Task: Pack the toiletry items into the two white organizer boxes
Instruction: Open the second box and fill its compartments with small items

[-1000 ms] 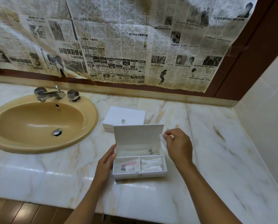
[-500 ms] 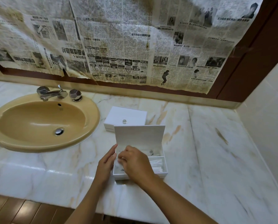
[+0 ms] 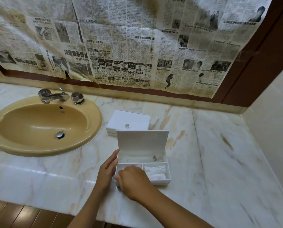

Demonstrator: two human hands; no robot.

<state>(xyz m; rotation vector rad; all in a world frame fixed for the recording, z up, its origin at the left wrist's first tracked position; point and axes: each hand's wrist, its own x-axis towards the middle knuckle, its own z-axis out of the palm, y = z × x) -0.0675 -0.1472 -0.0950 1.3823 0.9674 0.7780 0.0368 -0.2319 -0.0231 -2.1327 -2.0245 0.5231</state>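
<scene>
Over the front-left compartment of the open box (image 3: 160, 182) the right hand (image 3: 134, 183) curls down, fingers bunched and hidden, so whether they pinch anything cannot be told; the left hand (image 3: 108, 170) lies flat, fingers straight, against the box's left wall, holding nothing; white packets (image 3: 155, 172) fill the right compartment, long axis crosswise; the closed box (image 3: 129, 120) sits just behind on glossy marble (image 3: 219, 162).

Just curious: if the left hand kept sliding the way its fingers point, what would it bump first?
Probably the closed white box behind the open box; the left hand lies along the open box's side, though depth is unclear.
</scene>
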